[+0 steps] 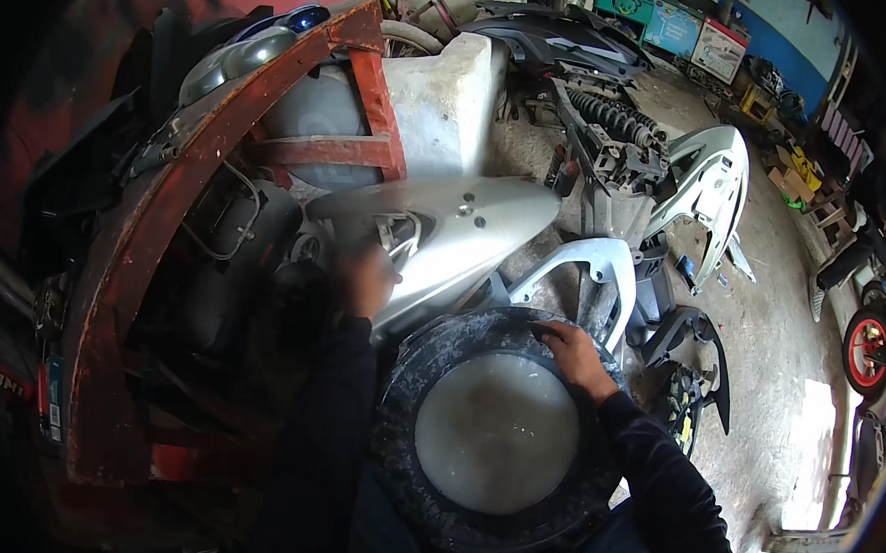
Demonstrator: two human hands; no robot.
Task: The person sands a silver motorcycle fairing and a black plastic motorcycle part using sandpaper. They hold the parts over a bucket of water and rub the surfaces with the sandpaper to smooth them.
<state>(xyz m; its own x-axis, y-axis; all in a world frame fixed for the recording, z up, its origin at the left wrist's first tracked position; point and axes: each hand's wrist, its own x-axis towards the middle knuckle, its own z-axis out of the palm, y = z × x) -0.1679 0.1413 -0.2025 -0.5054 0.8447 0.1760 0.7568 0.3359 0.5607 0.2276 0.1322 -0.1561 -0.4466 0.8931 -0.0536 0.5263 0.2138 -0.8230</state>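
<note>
My left hand [371, 280], blurred by motion, grips the near left edge of a silver motorcycle body panel [483, 222]. The panel is long and tapered, with small holes near its far end and an opening close to my hand. My right hand [578, 359] is over the far right rim of a round black basin [409, 492], which looks made from a tyre. Something small and dark shows at its bent fingertips; whether they hold it is unclear. Cloudy water [495, 433] fills the basin, which sits between my legs.
A worn red wooden bench [115, 289] stands left, with a grey-green fairing piece [240, 63] on top. Beyond the basin are a pale grab rail [609, 259], a motorcycle frame with shock absorbers [609, 120] and a white fairing [718, 193]. A person [866, 231] sits far right, near a red-rimmed wheel [866, 351].
</note>
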